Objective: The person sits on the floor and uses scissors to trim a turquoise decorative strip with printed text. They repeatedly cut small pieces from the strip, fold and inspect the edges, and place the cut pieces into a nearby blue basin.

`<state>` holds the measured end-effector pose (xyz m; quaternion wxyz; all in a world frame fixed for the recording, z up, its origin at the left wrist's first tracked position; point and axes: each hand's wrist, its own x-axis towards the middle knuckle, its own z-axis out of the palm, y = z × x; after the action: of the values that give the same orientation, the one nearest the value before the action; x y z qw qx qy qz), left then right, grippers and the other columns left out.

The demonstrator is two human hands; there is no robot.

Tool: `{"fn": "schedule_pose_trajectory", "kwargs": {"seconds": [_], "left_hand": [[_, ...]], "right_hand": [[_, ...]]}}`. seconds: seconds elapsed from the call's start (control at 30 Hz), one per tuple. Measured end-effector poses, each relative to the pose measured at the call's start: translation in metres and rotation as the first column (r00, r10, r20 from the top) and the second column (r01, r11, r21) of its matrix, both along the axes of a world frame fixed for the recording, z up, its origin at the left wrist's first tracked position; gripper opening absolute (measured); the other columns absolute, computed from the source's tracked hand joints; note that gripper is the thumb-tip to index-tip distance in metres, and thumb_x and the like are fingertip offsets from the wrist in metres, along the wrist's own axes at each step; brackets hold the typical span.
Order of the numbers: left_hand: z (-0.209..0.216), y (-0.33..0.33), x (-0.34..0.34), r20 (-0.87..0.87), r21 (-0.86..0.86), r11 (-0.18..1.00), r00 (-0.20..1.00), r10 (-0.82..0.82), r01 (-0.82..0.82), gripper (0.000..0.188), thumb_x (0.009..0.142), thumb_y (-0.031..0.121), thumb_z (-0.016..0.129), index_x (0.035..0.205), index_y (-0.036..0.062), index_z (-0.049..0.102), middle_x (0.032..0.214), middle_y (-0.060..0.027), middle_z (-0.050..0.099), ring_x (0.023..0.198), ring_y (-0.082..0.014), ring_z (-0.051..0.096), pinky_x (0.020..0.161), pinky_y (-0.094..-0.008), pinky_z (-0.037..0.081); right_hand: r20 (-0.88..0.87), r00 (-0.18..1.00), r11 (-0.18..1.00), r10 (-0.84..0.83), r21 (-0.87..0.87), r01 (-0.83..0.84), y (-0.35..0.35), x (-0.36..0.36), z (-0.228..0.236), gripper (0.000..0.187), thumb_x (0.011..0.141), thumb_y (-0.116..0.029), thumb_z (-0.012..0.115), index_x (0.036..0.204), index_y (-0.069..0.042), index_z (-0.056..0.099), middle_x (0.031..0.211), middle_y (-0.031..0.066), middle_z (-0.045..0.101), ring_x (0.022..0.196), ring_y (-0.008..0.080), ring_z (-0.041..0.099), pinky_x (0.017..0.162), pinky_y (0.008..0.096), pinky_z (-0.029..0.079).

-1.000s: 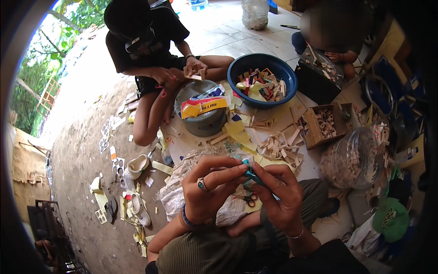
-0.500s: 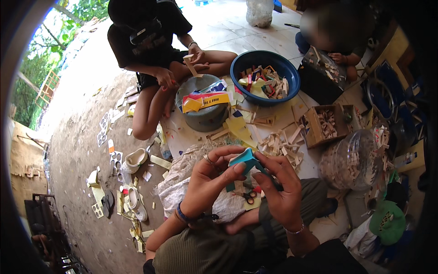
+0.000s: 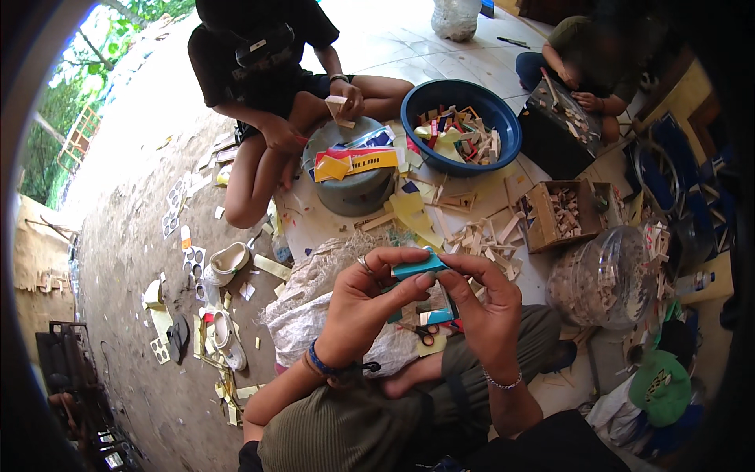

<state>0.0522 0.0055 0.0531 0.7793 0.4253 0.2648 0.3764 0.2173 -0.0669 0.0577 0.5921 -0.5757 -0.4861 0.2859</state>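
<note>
Above my lap, a small turquoise folded strip (image 3: 417, 268) is pinched between my two hands. My left hand (image 3: 366, 295) grips its left end with thumb and fingertips. On its right end are the thumb and forefinger of my right hand (image 3: 489, 303). A narrow, darker part of it hangs below the right fingers; whether it is card or tape I cannot tell. Just beneath my hands, a pair of scissors (image 3: 427, 335) lies among turquoise and pale scraps. A white woven sack (image 3: 303, 318) lies in front of my left forearm.
Opposite sits a person holding light wood pieces (image 3: 340, 108) over an upturned grey tub (image 3: 350, 197). A blue basin (image 3: 515, 141) of small wooden pieces stands beside it. Rightward are a cardboard box (image 3: 543, 232), a clear plastic container (image 3: 586, 275) and another person. Shoes (image 3: 226, 263) and scraps litter the left ground.
The turquoise strip has tilted and looks flatter, and my fingers have shifted along it. The person opposite has changed how the wood pieces are held; the far-right person's head has moved back.
</note>
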Motion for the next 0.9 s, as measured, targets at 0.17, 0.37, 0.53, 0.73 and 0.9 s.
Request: {"fn": "schedule_pose_trajectory", "kwargs": {"seconds": [0.17,0.37,0.53,0.73,0.9], "left_hand": [[-0.002,0.001,0.000,-0.087,0.141,0.989,0.994,0.064,-0.052,0.027,0.096,0.000,0.072,0.123,-0.0009,0.067,0.119,-0.0077,0.073,0.107,-0.0101,0.068,0.091,-0.0255,0.057],[-0.002,0.001,-0.004,-0.037,0.106,0.988,0.992,0.120,-0.116,0.027,0.096,-0.004,0.071,0.123,-0.0043,0.066,0.117,-0.0104,0.073,0.106,-0.0115,0.070,0.091,-0.0241,0.058],[0.006,0.002,-0.016,-0.037,0.379,0.909,0.979,0.201,-0.173,0.034,0.095,-0.006,0.071,0.128,-0.0055,0.063,0.121,-0.0108,0.071,0.109,-0.0136,0.068,0.090,-0.0257,0.056],[0.012,-0.001,-0.017,0.021,0.414,0.885,0.974,0.224,-0.213,0.051,0.092,-0.010,0.072,0.140,-0.0052,0.053,0.136,-0.0134,0.061,0.114,-0.0171,0.067,0.098,-0.0300,0.055],[0.020,-0.004,-0.022,0.012,0.312,0.944,0.994,0.107,-0.106,0.048,0.093,-0.012,0.069,0.138,-0.0085,0.053,0.135,-0.0166,0.062,0.120,-0.0209,0.066,0.104,-0.0346,0.058]], "right_hand": [[-0.075,0.997,1.000,0.007,-0.022,-0.008,0.004,-0.003,-0.001,0.023,0.098,-0.012,0.073,0.118,-0.001,0.074,0.106,0.0084,0.077,0.096,0.0110,0.069,0.087,0.0281,0.054],[-0.208,0.976,0.992,0.072,-0.083,-0.091,0.003,0.010,-0.025,0.021,0.103,-0.013,0.067,0.118,0.000,0.073,0.109,0.0049,0.077,0.099,0.0089,0.067,0.089,0.0259,0.053],[0.176,0.959,0.860,0.221,-0.499,-0.106,-0.008,0.059,-0.112,0.026,0.102,-0.023,0.067,0.120,-0.006,0.072,0.104,0.0086,0.078,0.094,0.0110,0.070,0.078,0.0274,0.052],[0.675,0.570,0.824,0.468,-0.567,-0.004,-0.076,0.050,-0.239,0.035,0.083,-0.018,0.079,0.115,-0.011,0.065,0.105,0.0102,0.066,0.094,0.0358,0.066,0.082,0.0460,0.050],[0.759,0.528,0.866,0.382,-0.494,0.083,-0.083,0.048,-0.274,0.042,0.082,-0.016,0.076,0.120,-0.013,0.059,0.112,0.0111,0.061,0.095,0.0340,0.065,0.085,0.0480,0.046]]}}
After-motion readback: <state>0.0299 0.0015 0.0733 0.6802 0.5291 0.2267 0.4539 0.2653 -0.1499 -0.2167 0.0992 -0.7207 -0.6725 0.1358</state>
